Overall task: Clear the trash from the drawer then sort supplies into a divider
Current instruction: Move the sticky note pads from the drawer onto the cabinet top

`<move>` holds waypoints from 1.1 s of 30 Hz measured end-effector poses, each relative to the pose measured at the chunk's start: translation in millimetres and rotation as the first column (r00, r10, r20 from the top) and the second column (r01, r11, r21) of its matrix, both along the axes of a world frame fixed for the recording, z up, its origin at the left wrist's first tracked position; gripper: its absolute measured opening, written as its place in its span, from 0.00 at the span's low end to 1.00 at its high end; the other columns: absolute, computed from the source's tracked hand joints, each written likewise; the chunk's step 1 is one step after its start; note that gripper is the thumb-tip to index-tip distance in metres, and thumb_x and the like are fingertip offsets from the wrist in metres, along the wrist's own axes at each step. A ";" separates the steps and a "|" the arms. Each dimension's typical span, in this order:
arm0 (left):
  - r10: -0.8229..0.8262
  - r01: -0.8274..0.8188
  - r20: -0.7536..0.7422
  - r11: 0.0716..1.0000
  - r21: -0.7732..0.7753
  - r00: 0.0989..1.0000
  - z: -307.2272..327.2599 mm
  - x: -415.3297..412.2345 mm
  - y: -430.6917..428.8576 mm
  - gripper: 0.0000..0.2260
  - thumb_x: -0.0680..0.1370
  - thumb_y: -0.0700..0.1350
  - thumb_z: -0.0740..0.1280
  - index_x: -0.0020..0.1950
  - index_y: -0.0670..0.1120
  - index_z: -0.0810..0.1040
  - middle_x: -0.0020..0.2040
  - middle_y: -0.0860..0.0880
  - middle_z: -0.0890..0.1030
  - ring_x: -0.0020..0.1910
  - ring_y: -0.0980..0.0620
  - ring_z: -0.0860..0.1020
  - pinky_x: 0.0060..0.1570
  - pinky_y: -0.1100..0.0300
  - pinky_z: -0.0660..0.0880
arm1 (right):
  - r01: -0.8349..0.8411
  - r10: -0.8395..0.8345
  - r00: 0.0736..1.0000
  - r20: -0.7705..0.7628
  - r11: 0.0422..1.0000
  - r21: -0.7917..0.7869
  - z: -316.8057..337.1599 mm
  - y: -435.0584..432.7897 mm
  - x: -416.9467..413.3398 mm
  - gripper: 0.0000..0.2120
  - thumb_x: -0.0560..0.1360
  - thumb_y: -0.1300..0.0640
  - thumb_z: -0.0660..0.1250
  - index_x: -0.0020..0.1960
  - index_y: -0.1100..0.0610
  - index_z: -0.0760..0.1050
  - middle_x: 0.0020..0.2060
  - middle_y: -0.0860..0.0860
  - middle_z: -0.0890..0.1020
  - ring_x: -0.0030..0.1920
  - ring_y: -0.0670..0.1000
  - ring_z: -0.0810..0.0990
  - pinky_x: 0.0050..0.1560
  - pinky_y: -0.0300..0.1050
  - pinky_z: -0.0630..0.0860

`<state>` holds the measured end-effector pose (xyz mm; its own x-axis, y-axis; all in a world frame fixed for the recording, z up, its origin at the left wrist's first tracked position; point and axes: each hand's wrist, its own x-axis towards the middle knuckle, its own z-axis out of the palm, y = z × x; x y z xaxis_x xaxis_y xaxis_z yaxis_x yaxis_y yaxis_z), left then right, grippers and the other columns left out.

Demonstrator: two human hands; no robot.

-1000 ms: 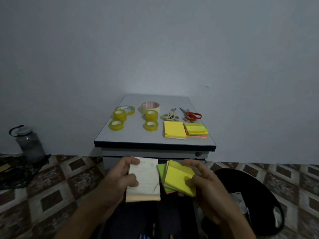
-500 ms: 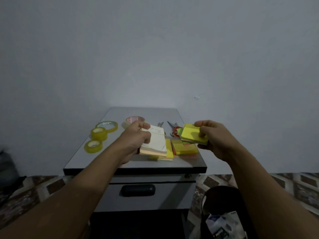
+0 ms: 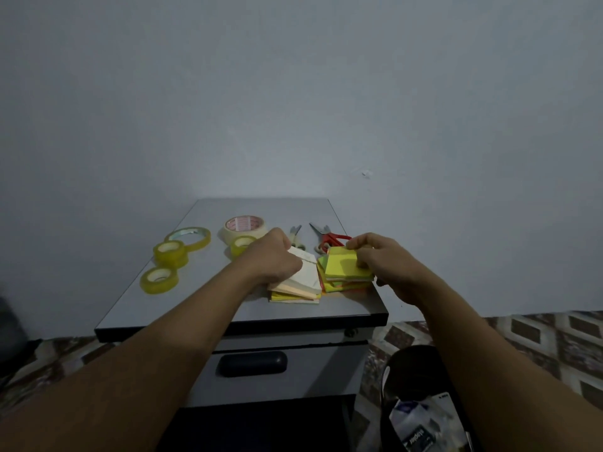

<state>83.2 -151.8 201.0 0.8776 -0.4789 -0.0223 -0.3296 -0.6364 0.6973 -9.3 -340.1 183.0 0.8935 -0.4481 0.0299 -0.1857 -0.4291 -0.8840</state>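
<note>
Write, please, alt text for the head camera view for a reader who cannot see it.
On a small grey cabinet, the left hand grips a white notepad atop a yellow pad, and the right hand grips yellow sticky notes atop a coloured stack. Tape rolls and scissors lie behind them.

glossy tape rolls (image 3: pixel 166 254), matt paper notepads (image 3: pixel 347 267)

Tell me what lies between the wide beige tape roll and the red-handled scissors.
In the head view, a smaller pair of scissors lies there, partly hidden by the left hand.
</note>
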 end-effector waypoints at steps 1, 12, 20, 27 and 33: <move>-0.008 0.007 0.018 0.999 0.047 1.000 1.6 -1.5 0.7 0.18 0.74 0.42 0.66 0.64 0.48 0.70 0.49 0.48 0.76 0.51 0.47 0.77 0.41 0.58 0.73 | -0.003 0.003 1.000 0.000 1.000 -0.002 -0.8 -1.4 0.0 0.15 0.76 0.65 0.59 0.59 0.54 0.76 0.48 0.53 0.74 0.42 0.53 0.73 0.36 0.48 0.74; -0.072 0.072 0.000 0.993 0.098 0.997 3.0 -10.3 18.2 0.28 0.68 0.45 0.77 0.65 0.49 0.70 0.56 0.48 0.73 0.51 0.50 0.74 0.40 0.59 0.72 | -0.090 0.088 0.996 0.020 0.975 0.204 -11.1 -16.5 -11.2 0.32 0.71 0.68 0.73 0.72 0.61 0.65 0.62 0.56 0.73 0.56 0.56 0.78 0.51 0.49 0.82; -0.101 0.099 0.018 0.992 0.084 0.995 -4.2 -9.3 28.2 0.34 0.63 0.39 0.79 0.65 0.51 0.70 0.57 0.46 0.75 0.51 0.47 0.76 0.39 0.58 0.74 | -0.145 0.149 0.988 -0.042 0.985 0.090 -11.7 -15.2 -10.5 0.27 0.73 0.70 0.69 0.68 0.58 0.67 0.62 0.54 0.74 0.54 0.57 0.80 0.44 0.47 0.82; -0.139 0.126 0.093 0.984 0.128 0.986 -13.6 -10.5 35.6 0.35 0.63 0.42 0.79 0.66 0.53 0.69 0.59 0.48 0.75 0.54 0.48 0.77 0.54 0.52 0.79 | -0.172 0.173 0.985 -0.020 0.984 0.047 -20.2 -19.8 -13.7 0.32 0.70 0.64 0.76 0.70 0.52 0.67 0.64 0.51 0.74 0.57 0.54 0.79 0.41 0.40 0.80; -0.115 0.097 0.166 0.989 0.115 0.979 -18.7 -12.7 38.9 0.31 0.67 0.39 0.75 0.67 0.51 0.70 0.57 0.50 0.75 0.53 0.51 0.76 0.51 0.55 0.79 | -0.146 0.143 0.989 -0.031 0.983 -0.116 -24.2 -16.0 -13.7 0.38 0.66 0.61 0.80 0.71 0.50 0.66 0.63 0.52 0.74 0.56 0.56 0.79 0.52 0.50 0.81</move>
